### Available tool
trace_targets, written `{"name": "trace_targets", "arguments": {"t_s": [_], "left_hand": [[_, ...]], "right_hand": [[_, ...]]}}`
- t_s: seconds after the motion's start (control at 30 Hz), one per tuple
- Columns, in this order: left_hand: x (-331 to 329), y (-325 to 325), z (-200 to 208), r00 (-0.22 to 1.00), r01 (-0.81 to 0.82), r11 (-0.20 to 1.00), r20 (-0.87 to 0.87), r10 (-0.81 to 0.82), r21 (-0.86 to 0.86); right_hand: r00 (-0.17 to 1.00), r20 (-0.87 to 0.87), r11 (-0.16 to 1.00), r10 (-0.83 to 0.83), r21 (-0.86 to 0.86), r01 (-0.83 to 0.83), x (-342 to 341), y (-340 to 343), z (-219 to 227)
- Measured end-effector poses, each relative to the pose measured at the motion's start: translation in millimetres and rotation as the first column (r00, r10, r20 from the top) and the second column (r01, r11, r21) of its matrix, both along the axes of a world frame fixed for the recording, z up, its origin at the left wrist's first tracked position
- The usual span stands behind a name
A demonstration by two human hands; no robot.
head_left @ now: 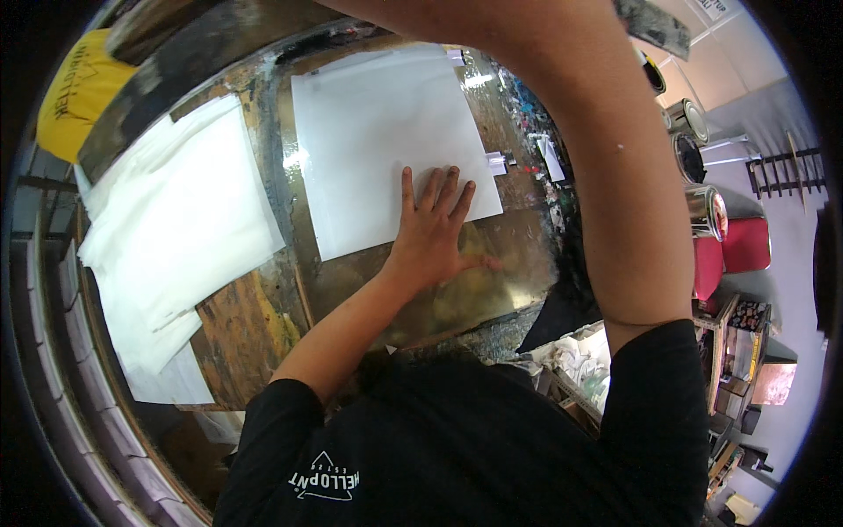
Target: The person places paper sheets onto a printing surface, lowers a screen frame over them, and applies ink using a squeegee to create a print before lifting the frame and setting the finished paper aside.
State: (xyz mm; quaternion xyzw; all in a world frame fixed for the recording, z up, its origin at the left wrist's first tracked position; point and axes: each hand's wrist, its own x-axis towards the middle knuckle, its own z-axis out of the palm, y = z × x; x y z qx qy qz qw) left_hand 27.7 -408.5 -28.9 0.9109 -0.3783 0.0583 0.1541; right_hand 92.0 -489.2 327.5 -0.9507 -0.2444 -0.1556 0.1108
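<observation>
My left hand (430, 228) lies flat with its fingers spread. The fingers rest on the lower edge of a white sheet (378, 132), while the palm and thumb are over the glossy brownish board (421, 303) beneath it. Small pale tabs (498, 163) sit against the sheet's right edge. My right arm (632, 184) reaches up and across the far side of the sheet. Its hand lies beyond the top of the picture, so I cannot see what it does.
A loose stack of white sheets (189, 220) lies to the left on a stained wooden top (250, 329). A yellow cloth (79, 97) hangs at the far left. Paint-spattered edging (536, 132) runs along the board's right. Cans (707, 211) and a red chair (746, 243) stand further right.
</observation>
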Motion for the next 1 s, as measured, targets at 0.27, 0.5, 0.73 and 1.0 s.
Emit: {"name": "trace_targets", "arguments": {"t_s": [0.27,0.5,0.73,1.0], "left_hand": [[10.8,142.8,122.3,0.813,-0.578,0.092,-0.564,0.144,-0.810],[-70.0,201.0,73.4,0.742,-0.665,0.476,-0.581,0.334,-0.576],[-80.7,209.1,5.7,0.766,-0.642,0.750,-0.136,0.628,-0.160],[-79.7,213.4,-0.1,0.792,-0.610,0.767,-0.137,0.595,-0.200]], "right_hand": [[0.960,0.275,0.995,-0.060,0.098,0.034,0.8,-0.7,-64.3],[0.991,-0.124,0.982,0.046,-0.177,-0.068,-37.2,-27.7,-196.0],[0.990,-0.137,0.980,0.021,-0.193,-0.048,-86.5,-22.0,-276.7],[1.000,0.018,0.987,-0.003,-0.161,0.006,-11.7,-13.1,-285.5]]}}
